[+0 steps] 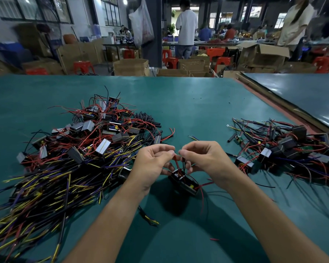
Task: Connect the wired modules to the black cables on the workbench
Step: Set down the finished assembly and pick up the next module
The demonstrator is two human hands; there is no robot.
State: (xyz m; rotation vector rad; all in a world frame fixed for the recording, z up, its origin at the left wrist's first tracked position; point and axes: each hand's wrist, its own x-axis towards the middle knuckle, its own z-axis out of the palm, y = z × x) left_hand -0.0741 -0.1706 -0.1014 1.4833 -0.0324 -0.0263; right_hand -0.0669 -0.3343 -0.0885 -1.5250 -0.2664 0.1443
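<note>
From the head camera, both forearms reach out over a teal-green matted workbench point(188, 103). The left hand point(154, 162) and right hand point(203, 158) meet near the middle of it, fingertips almost touching. The left hand's thumb and forefinger are curled and pinch a thin red wire point(176, 161); the right hand's are curled and pinch a thin black wire point(184, 164). Both wires run down into a small black rectangular module point(184, 182), which sits tilted just under the hands, with its shadow on the mat below. The lower fingers of both hands touch its upper end.

To the left lies a large heap of grey-and-black box modules with red leads point(95, 130), and in front of that a sprawl of black cables with yellow and purple cores point(46, 186). Short black sleeve tubes point(146, 118) lie at the heap's right edge. Well apart on the right is a second tangle of modules and wires point(292, 147).

Beyond the bench are brown cardboard boxes point(131, 67), red plastic stools point(83, 66) and a standing person in a white shirt point(186, 27).
</note>
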